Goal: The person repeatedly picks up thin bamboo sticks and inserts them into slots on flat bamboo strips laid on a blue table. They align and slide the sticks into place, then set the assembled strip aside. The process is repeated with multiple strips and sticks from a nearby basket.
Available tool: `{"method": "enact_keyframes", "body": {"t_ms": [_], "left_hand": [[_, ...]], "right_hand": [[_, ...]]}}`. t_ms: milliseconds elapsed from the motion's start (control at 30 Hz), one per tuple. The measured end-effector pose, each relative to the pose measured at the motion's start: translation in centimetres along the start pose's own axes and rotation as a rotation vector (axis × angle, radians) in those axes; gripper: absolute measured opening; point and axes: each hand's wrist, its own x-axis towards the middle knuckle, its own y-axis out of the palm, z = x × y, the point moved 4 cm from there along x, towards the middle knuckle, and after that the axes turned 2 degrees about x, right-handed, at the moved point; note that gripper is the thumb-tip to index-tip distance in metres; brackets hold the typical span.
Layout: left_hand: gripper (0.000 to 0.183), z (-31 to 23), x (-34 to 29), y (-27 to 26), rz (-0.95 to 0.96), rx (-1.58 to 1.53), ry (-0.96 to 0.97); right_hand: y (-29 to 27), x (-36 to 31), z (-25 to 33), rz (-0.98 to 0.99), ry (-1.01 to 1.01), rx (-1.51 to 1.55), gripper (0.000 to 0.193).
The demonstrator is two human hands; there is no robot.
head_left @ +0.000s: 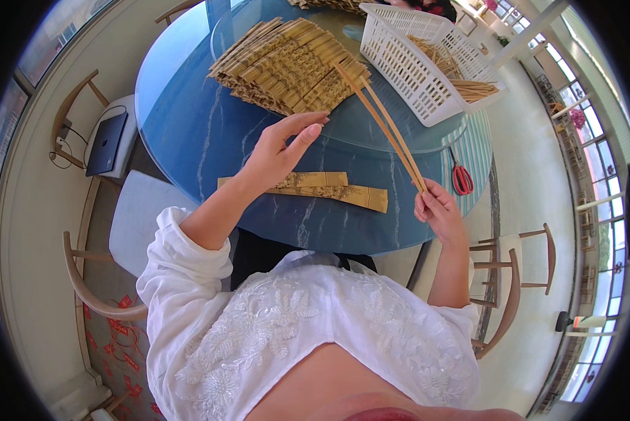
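Observation:
My right hand [440, 212] is closed round the lower ends of a pair of wooden chopsticks [384, 121]. They slant up and left, slightly apart, their far ends over the edge of a large pile of gold paper chopstick sleeves [287, 59]. My left hand [285, 146] hovers just below that pile, thumb and fingers apart, with nothing visible between them. Beneath it, near the table's front edge, a few flat gold sleeves [360, 197] lie overlapping, partly covered by my left wrist. A white plastic basket [410, 70] at the back right holds many loose chopsticks [469, 89].
The round blue marbled table [210, 151] carries a raised glass turntable [357, 137] under the pile and basket. Red-handled scissors [462, 179] lie at the right on a striped cloth [480, 151]. A laptop [106, 144] rests on a chair at left. Wooden chairs [515, 281] stand at right.

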Motion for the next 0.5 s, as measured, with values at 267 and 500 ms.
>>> {"method": "enact_keyframes", "body": {"t_ms": [267,500], "left_hand": [[0.037,0.0,-4.6,4.5,-0.095,-0.647,-0.312],[0.030,-4.1,-5.8,-0.9,-0.396,-0.337,-0.021]], "right_hand": [[4.0,-1.8,-6.1,0.142,0.096,-0.121,0.034],[3.3,-2.2,-4.1,0.015,-0.210,-0.143,0.033]]}}
